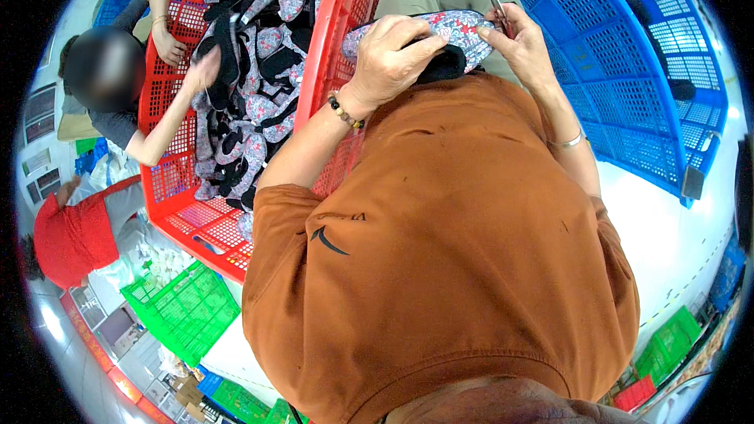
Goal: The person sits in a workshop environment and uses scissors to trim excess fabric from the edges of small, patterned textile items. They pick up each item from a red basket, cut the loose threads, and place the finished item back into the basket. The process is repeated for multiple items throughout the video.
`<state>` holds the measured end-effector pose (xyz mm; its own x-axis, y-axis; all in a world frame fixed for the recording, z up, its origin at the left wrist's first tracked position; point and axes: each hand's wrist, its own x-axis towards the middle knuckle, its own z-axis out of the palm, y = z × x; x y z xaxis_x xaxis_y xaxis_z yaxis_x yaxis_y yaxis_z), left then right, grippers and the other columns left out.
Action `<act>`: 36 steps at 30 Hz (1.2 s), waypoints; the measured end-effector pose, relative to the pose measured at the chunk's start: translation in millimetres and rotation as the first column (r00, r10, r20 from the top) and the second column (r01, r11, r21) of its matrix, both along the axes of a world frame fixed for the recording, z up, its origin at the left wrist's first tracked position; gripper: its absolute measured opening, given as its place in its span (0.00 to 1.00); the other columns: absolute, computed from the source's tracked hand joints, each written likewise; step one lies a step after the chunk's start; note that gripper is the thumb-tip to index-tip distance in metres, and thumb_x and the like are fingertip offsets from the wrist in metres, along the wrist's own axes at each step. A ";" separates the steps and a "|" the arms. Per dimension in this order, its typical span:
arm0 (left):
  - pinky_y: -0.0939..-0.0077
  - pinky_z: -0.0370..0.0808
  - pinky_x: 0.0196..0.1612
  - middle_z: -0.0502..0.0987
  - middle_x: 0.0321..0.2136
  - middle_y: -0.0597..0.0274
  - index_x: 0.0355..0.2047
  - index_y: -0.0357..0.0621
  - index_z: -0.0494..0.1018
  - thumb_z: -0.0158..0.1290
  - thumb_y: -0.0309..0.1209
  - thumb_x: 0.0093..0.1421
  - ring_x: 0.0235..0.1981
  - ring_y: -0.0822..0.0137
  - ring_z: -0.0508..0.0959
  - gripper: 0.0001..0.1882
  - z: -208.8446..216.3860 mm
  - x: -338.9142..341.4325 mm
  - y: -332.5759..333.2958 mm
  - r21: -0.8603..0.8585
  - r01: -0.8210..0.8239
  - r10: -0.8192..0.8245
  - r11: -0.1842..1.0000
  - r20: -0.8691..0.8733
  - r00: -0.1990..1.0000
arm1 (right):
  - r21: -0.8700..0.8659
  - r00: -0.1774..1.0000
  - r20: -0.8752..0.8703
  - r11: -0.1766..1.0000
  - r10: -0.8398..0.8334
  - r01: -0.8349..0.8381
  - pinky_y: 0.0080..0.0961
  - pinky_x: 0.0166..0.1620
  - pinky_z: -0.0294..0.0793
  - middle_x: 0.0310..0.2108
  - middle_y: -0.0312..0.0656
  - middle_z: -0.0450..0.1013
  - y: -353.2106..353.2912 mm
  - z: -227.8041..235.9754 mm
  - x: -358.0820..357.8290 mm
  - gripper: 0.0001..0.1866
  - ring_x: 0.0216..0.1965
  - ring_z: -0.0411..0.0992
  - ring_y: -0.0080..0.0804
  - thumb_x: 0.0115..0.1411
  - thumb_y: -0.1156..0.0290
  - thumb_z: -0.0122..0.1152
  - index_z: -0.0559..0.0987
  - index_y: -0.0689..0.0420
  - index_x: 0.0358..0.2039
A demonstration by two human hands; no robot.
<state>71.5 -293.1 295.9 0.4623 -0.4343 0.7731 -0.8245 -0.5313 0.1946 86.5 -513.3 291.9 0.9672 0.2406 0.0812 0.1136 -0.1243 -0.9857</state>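
Note:
Across my lap lies a floral fabric slipper with a black inner side. My left hand is closed over its left part, fingers bent toward the black opening. At the slipper's right end, my right hand grips a small pair of scissors, blades pointing up and away from me. The thumb of that hand touches the slipper's edge. The scissors' handles are mostly hidden in my palm. To my left, a red crate holds a heap of similar floral and black slippers.
Across the red crate, a co-worker's hand reaches into the slippers; the other hand is at the rim. Blue crates stand at my right. A green crate and a person in red are farther left.

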 end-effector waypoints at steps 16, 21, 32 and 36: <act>0.72 0.71 0.34 0.75 0.28 0.62 0.32 0.43 0.75 0.60 0.26 0.44 0.29 0.59 0.74 0.12 20.4 -3.4 10.2 -0.063 0.036 -0.047 0.997 -0.184 0.982 | 0.062 0.949 -0.312 0.998 0.043 -0.025 0.13 0.26 0.62 0.23 0.28 0.65 -5.1 -23.8 9.7 0.09 0.24 0.62 0.13 0.53 0.70 0.59 0.71 0.59 0.32; 0.72 0.72 0.30 0.73 0.26 0.58 0.36 0.44 0.74 0.50 0.19 0.45 0.28 0.60 0.74 0.16 -21.6 12.7 9.2 0.072 0.060 -0.028 0.996 -0.383 0.923 | -0.018 0.996 -0.089 1.000 0.015 -0.017 0.20 0.27 0.65 0.23 0.34 0.68 5.9 -27.3 7.7 0.14 0.23 0.66 0.23 0.51 0.66 0.61 0.71 0.60 0.33; 0.69 0.71 0.31 0.71 0.23 0.57 0.37 0.45 0.74 0.50 0.21 0.47 0.27 0.56 0.73 0.15 14.9 21.2 8.7 0.228 0.088 0.030 0.970 -0.468 0.883 | -0.431 0.939 0.342 0.892 0.021 0.137 0.32 0.34 0.70 0.29 0.47 0.69 18.8 0.0 -14.2 0.19 0.30 0.70 0.43 0.44 0.67 0.64 0.71 0.60 0.35; 0.71 0.69 0.40 0.71 0.29 0.57 0.34 0.40 0.74 0.51 0.22 0.47 0.36 0.60 0.73 0.12 22.2 32.0 13.0 0.247 0.223 -0.026 0.943 -0.613 0.789 | -0.355 0.964 0.253 0.935 0.078 0.018 0.27 0.33 0.70 0.27 0.43 0.72 17.8 -10.8 -7.3 0.16 0.29 0.72 0.37 0.47 0.72 0.63 0.71 0.62 0.36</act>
